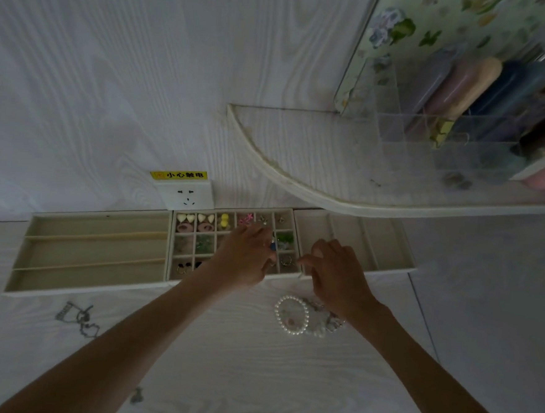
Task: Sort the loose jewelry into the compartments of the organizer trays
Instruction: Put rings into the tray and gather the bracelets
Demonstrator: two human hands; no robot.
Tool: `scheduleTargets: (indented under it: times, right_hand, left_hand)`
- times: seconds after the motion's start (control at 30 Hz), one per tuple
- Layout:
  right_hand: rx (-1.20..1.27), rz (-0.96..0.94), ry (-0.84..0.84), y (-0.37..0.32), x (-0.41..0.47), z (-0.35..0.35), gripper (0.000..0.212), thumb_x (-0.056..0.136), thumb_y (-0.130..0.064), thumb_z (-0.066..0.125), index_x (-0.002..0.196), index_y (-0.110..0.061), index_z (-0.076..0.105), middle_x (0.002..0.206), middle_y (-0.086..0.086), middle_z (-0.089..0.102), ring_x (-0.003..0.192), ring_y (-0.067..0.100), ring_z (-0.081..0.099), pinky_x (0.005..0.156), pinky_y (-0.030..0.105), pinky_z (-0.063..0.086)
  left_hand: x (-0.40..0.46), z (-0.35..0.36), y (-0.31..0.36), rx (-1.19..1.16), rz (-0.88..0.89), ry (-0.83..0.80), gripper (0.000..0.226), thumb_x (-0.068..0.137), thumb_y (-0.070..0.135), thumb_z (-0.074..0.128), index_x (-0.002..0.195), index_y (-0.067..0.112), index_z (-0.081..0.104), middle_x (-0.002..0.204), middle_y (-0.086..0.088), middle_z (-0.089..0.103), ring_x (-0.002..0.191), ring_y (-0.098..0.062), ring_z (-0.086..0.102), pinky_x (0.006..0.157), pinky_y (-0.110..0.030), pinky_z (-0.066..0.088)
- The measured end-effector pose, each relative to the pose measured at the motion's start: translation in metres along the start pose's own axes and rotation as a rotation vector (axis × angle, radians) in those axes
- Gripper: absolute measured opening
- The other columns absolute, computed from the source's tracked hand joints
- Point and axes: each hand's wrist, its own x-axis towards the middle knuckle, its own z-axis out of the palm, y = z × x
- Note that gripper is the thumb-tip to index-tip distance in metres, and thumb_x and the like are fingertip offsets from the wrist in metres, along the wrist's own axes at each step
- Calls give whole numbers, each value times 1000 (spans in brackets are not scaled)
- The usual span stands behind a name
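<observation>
Left fingers: curled down over the right part of the grid tray [232,268], tips close together near a small blue piece [273,246]; whether they pinch it cannot be told
Left hand [245,257]: palm down above the tray's middle and lower cells
Right fingers: thumb and forefinger drawn together at the tray's front right corner, perhaps on a thin pale item, too small to tell
Right hand [335,277]: over the seam between grid tray and right tray [359,241]
Sorted jewelry: hearts, pink, yellow and green pieces and rings lie in separate cells
Loose jewelry: pearl bracelet [291,315] on the table [222,348] just below the right wrist, touching a beaded one [321,326]; a chain [79,318] lies well apart at left
Left tray [90,251]: three long channels
</observation>
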Motion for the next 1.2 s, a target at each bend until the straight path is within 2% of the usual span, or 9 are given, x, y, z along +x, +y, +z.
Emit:
scheduleTargets:
  times: [0.07,0.23,0.43,0.53,0.7,0.9,1.2]
  right_hand:
    - [-56,-72,-27,3,-2,0,49,52,1,78,91,-28,73,85,0,61,78,21,59,69,36,48]
    - [-109,-204,-8,7,5,-5,53,50,4,76,92,-27,74,90,3,64,84,25,61,72,38,50]
    - [-105,-303,13,22,8,-10,54,46,-1,79,92,-30,74,98,3,66,90,24,63,80,40,51]
    - [-89,-309,3,29,5,-13,58,43,-2,82,94,-28,74,100,4,67,92,25,63,83,42,50]
    - [-81,-312,21,33,1,-16,58,44,-2,82,95,-27,74,102,3,67,96,24,63,87,40,48]
    - [-91,-331,-20,40,-2,-14,61,39,-11,86,96,-30,73,101,1,66,96,23,62,88,39,48]
    - [-70,-351,32,28,6,-17,63,37,-3,85,94,-28,74,100,2,68,93,23,64,86,40,50]
  left_hand:
    - [7,-3,-1,97,63,-10,32,97,35,39,122,29,59,131,1,45,126,-20,33,104,-38,28]
    - [21,-16,-1,136,152,44,30,94,32,40,113,28,63,126,2,50,123,-21,37,98,-36,32]
    - [29,-19,-2,197,232,-53,30,95,33,39,114,33,62,125,6,48,121,-17,36,97,-35,32]
    - [35,-20,-1,234,275,-72,32,96,32,36,110,31,65,120,6,50,118,-18,37,96,-35,32]
    - [41,-14,-5,277,299,-172,35,97,32,34,114,31,64,128,5,50,125,-18,36,103,-38,32]
    - [42,-19,-4,265,300,-175,37,98,31,32,121,33,61,128,7,49,124,-17,35,103,-35,30]
    - [40,-14,-9,193,273,-167,36,97,31,35,121,37,61,129,8,50,125,-16,36,106,-35,28]
